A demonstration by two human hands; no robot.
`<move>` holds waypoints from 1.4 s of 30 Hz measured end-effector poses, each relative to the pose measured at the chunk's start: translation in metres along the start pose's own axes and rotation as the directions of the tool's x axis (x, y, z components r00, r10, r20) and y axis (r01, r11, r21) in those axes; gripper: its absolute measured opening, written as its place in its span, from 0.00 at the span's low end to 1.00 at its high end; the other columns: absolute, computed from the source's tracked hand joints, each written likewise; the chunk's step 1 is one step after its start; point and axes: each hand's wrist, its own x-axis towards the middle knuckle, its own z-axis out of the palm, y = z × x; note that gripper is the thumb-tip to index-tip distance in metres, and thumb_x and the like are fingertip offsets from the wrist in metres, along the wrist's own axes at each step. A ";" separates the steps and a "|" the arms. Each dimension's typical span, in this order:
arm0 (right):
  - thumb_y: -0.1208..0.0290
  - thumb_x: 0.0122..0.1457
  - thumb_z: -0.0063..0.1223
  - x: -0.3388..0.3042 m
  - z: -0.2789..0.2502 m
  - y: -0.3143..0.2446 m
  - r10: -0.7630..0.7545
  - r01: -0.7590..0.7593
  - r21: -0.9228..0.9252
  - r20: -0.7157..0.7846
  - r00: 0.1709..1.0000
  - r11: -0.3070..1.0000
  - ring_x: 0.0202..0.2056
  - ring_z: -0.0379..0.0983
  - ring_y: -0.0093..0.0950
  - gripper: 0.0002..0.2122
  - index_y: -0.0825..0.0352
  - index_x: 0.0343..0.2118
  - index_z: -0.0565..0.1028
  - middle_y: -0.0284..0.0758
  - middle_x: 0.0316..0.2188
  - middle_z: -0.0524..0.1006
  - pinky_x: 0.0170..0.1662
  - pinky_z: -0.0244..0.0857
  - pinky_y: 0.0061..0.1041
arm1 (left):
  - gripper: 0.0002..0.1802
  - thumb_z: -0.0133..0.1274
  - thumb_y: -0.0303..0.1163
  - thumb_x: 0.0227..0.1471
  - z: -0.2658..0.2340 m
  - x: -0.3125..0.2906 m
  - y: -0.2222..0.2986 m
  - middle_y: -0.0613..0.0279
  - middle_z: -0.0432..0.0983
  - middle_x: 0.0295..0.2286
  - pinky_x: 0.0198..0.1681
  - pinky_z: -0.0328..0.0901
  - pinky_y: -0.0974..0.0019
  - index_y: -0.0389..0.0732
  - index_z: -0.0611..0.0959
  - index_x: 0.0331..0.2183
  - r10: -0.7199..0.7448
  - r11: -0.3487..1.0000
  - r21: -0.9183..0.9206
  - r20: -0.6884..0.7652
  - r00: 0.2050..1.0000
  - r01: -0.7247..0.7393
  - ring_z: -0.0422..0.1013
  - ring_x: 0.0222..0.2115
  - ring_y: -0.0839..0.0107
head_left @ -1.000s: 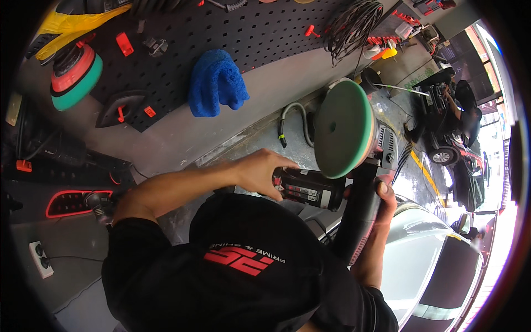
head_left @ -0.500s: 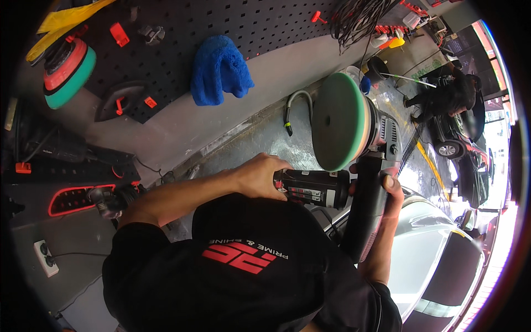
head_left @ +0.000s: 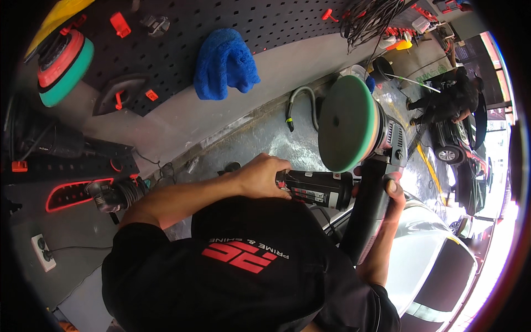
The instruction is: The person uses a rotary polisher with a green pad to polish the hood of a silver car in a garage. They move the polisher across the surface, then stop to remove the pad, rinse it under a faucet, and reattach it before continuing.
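My left hand (head_left: 265, 176) is closed round one end of a black cylindrical bottle (head_left: 315, 187) with a printed label. The bottle lies nearly level in front of my chest, its other end close to the polisher. In my right hand (head_left: 392, 193) is a black car polisher (head_left: 368, 207), gripped by its body with the thumb on the near side; the other fingers are mostly hidden behind it. The polisher stands upright, and its round foam pad (head_left: 345, 124), green-edged with a darker face, is turned to the left.
A black pegboard (head_left: 287, 25) holds a blue towel (head_left: 224, 66), a red-and-green pad (head_left: 66, 69) and coiled cables (head_left: 370, 22). A second polisher (head_left: 116, 193) hangs at left. A grey hose (head_left: 304, 97) lies by the wall. At right are a silver car (head_left: 428, 243) and, farther off, a person (head_left: 453, 99) beside a dark car.
The view has shifted slightly, so the surroundings sit a little differently. Both hands keep their hold, with the polisher and bottle moved slightly to the right in the picture.
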 end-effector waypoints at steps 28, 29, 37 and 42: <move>0.51 0.55 0.63 0.003 -0.013 0.011 -0.033 0.031 0.048 0.038 0.999 0.998 0.32 0.84 0.40 0.37 0.78 0.59 0.70 0.54 0.46 0.80 0.29 0.82 0.31 | 0.27 0.77 0.43 0.43 0.004 -0.017 -0.015 0.49 0.83 0.35 0.43 0.73 0.52 0.36 0.87 0.40 0.127 0.991 -0.010 -0.138 0.982 -0.130 0.80 0.37 0.48; 0.51 0.55 0.63 0.002 -0.013 0.011 -0.034 0.032 0.042 0.043 0.998 0.999 0.32 0.84 0.40 0.37 0.78 0.59 0.70 0.54 0.46 0.80 0.29 0.82 0.31 | 0.27 0.77 0.43 0.43 0.004 -0.017 -0.015 0.49 0.83 0.35 0.44 0.73 0.52 0.36 0.87 0.40 0.135 0.990 -0.009 -0.140 0.981 -0.137 0.80 0.38 0.49; 0.54 0.52 0.66 0.004 -0.004 0.001 0.013 -0.012 0.083 -0.013 1.000 0.996 0.32 0.85 0.41 0.40 0.80 0.61 0.67 0.55 0.46 0.80 0.31 0.83 0.34 | 0.28 0.77 0.36 0.42 -0.006 -0.011 -0.001 0.49 0.83 0.38 0.44 0.74 0.56 0.35 0.87 0.44 0.089 0.989 0.118 -0.024 0.996 -0.086 0.80 0.39 0.52; 0.55 0.50 0.70 -0.010 -0.031 0.002 -0.066 0.070 0.047 -0.075 0.995 0.996 0.32 0.85 0.40 0.42 0.79 0.61 0.66 0.56 0.48 0.79 0.32 0.83 0.34 | 0.30 0.77 0.35 0.43 -0.005 -0.034 -0.027 0.50 0.84 0.41 0.47 0.74 0.57 0.36 0.86 0.48 0.033 0.998 -0.050 -0.129 0.991 -0.040 0.81 0.42 0.57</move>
